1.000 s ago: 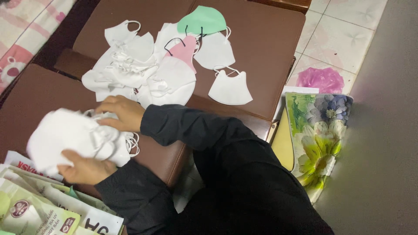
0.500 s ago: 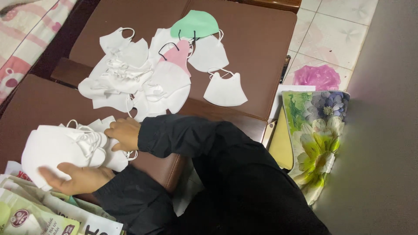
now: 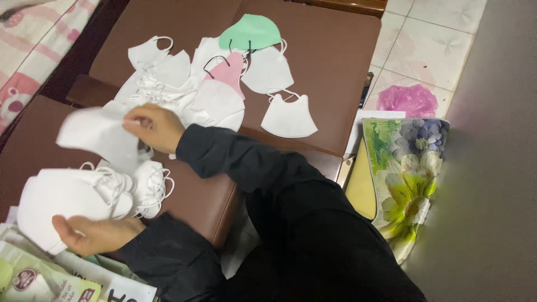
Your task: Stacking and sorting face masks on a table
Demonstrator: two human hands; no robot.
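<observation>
My left hand lies palm up at the lower left and holds a stack of white face masks with loose ear loops. Just above it, my right hand pinches a single white mask, lifted off the stack and blurred. Both sleeves are black. Farther up, on the brown leather cushion, lie several loose masks: mostly white ones, a pink one and a green one.
A floral bag stands on the floor at the right, with a pink plastic bag behind it on the tiles. Printed packets lie at the bottom left. A pink patterned cloth is at the top left.
My right hand has pulled one white mask off the stack and raised it up and away. The left hand stays under the stack.
</observation>
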